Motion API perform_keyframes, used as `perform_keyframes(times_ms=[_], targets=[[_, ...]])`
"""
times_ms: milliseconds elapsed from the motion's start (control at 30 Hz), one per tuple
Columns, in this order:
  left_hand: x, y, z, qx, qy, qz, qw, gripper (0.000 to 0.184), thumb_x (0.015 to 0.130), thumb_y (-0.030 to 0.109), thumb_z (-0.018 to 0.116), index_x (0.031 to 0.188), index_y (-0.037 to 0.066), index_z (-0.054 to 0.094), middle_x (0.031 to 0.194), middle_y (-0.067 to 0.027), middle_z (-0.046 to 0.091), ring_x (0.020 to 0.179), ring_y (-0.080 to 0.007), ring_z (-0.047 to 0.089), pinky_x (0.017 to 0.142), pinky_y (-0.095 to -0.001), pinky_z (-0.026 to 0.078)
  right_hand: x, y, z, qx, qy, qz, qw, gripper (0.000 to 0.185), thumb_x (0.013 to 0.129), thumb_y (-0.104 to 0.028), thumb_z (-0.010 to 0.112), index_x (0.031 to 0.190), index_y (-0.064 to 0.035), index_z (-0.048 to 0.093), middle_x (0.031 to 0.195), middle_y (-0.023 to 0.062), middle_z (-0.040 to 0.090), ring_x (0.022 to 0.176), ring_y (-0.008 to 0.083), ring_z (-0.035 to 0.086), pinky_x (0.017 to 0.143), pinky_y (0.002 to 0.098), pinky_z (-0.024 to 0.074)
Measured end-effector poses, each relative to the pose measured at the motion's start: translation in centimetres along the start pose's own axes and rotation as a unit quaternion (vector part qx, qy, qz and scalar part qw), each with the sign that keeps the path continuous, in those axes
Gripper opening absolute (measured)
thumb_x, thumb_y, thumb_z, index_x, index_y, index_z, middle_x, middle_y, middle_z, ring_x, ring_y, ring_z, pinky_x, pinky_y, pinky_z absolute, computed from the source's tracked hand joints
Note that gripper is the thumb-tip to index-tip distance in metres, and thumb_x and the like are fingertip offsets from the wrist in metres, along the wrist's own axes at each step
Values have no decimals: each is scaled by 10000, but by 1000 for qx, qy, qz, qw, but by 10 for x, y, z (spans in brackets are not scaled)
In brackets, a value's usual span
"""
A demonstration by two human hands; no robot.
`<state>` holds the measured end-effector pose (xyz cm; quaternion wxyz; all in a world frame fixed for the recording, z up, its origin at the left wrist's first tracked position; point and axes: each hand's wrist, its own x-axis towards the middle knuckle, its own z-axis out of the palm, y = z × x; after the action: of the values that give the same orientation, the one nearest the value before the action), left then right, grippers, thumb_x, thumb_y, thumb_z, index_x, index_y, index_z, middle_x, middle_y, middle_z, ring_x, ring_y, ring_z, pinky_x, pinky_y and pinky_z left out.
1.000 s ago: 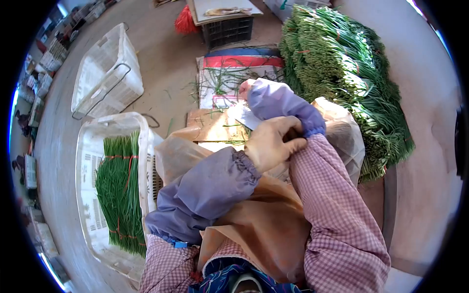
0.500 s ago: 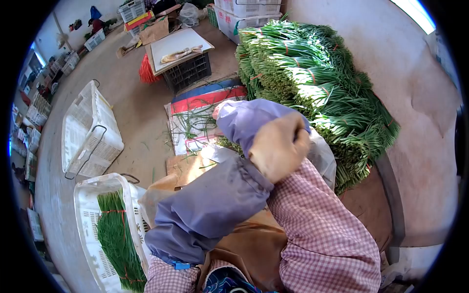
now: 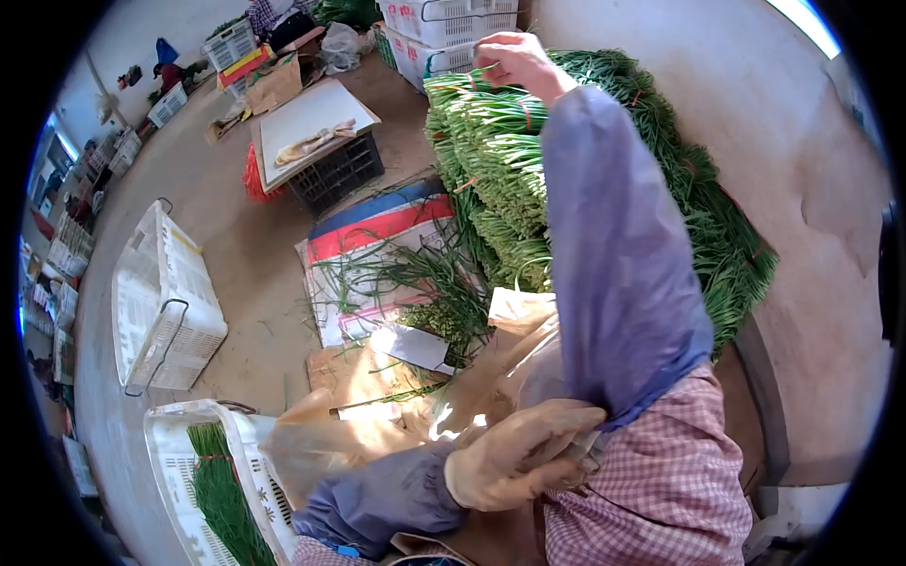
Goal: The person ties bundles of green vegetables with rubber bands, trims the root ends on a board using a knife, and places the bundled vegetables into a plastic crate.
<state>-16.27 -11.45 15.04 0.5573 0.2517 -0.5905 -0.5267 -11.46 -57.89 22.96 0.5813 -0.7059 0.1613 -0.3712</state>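
Observation:
My right hand (image 3: 517, 64), bare, reaches to the far top of a tall pile of green chive bundles (image 3: 510, 170). Its fingers are loosely bent and apart over the stems at the pile's far left corner; I see no firm grip. My left hand (image 3: 519, 457), in a dirty tan glove, is low in front of me beside the right sleeve (image 3: 623, 245). Its fingers and thumb are curved with a gap between them, and greyish plastic shows there. Orange-red ties bind the chives. Loose green stems (image 3: 429, 283) lie on a striped sheet (image 3: 330, 250) left of the pile.
At lower left a white crate (image 3: 170, 443) holds a chive bundle (image 3: 226, 495). Another white crate (image 3: 175, 302) stands beyond it. A pale board (image 3: 311, 118) bearing a glove rests on a black crate (image 3: 344, 170). Stacked white crates (image 3: 444, 28) stand behind the pile, near a wall.
My right hand has swung from under the crossed left arm up and away to the pile's far top. My left hand has dropped toward me, leaving the right sleeve and loosening from a fist.

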Motion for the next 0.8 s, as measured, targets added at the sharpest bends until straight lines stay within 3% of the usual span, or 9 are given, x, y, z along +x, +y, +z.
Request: perform_keyframes(times_ms=[33, 67, 200, 300, 400, 500, 533, 700, 800], targets=[[4, -7, -9, 19, -9, 14, 1000, 540, 981, 164, 592, 1435, -44, 386, 1263, -154, 568, 1132, -236, 570, 1001, -350, 430, -5, -18, -18, -124, 14, 14, 992, 229, 912, -167, 630, 1059, 3, 676, 850, 70, 693, 629, 138, 651, 535, 258, 531], [2, 3, -20, -30, 27, -143, 989, 526, 971, 163, 618, 1411, -37, 410, 1280, -134, 571, 1147, -210, 561, 995, -324, 439, -9, -31, -40, -247, 29, 22, 968, 237, 909, -180, 639, 1048, 8, 681, 846, 65, 693, 613, 131, 645, 525, 256, 527], [-11, -17, -69, -29, 218, -297, 929, 485, 963, 123, 627, 1390, -11, 441, 1261, -121, 605, 1181, -188, 564, 1037, -331, 432, -31, -31, -141, -302, 120, 7, 946, 225, 887, -156, 624, 1053, -15, 682, 783, 54, 682, 599, 117, 631, 504, 249, 493], [-39, -42, -101, 3, 209, -331, 920, 460, 959, 85, 620, 1370, -41, 456, 1252, -138, 603, 1172, -188, 575, 1031, -326, 447, -74, -5, -191, -205, 257, -50, 943, 172, 916, -126, 608, 1026, -20, 686, 742, 73, 675, 538, 121, 601, 473, 254, 484], [-58, -47, -117, 113, 214, -345, 907, 390, 944, 45, 617, 1308, -52, 516, 1181, -133, 636, 1106, -180, 611, 979, -301, 483, -133, 6, -262, -211, 449, 4, 868, 205, 942, -125, 570, 1074, -9, 675, 741, 87, 674, 499, 130, 590, 421, 260, 459], [-84, -68, -138, 40, 292, -369, 881, 404, 936, 63, 634, 1302, -57, 514, 1151, -130, 650, 1074, -184, 623, 969, -306, 491, -219, 6, -348, -271, 547, 12, 792, 226, 948, -134, 539, 1092, -9, 660, 770, 95, 685, 505, 137, 591, 423, 273, 456], [-88, -75, -147, 107, 280, -379, 876, 389, 928, 45, 637, 1281, -68, 519, 1111, -154, 663, 1037, -196, 638, 936, -303, 517, -243, -5, -357, -269, 561, 22, 782, 227, 946, -142, 545, 1093, -14, 661, 777, 94, 689, 511, 140, 594, 430, 277, 461], [-90, -100, -157, 55, 302, -398, 864, 388, 921, 37, 641, 1274, -68, 519, 1098, -151, 669, 1028, -195, 642, 899, -297, 531, -365, -32, -412, -237, 662, 132, 699, 240, 938, -189, 584, 1115, -48, 663, 806, 85, 705, 541, 149, 610, 459, 295, 485], [-88, -110, -155, 45, 292, -412, 862, 379, 918, 34, 642, 1267, -62, 533, 1072, -138, 678, 988, -176, 650, 877, -279, 534, -389, -28, -430, -304, 645, 202, 671, 240, 926, -204, 601, 1111, -69, 673, 807, 81, 710, 538, 149, 607, 461, 300, 488]])
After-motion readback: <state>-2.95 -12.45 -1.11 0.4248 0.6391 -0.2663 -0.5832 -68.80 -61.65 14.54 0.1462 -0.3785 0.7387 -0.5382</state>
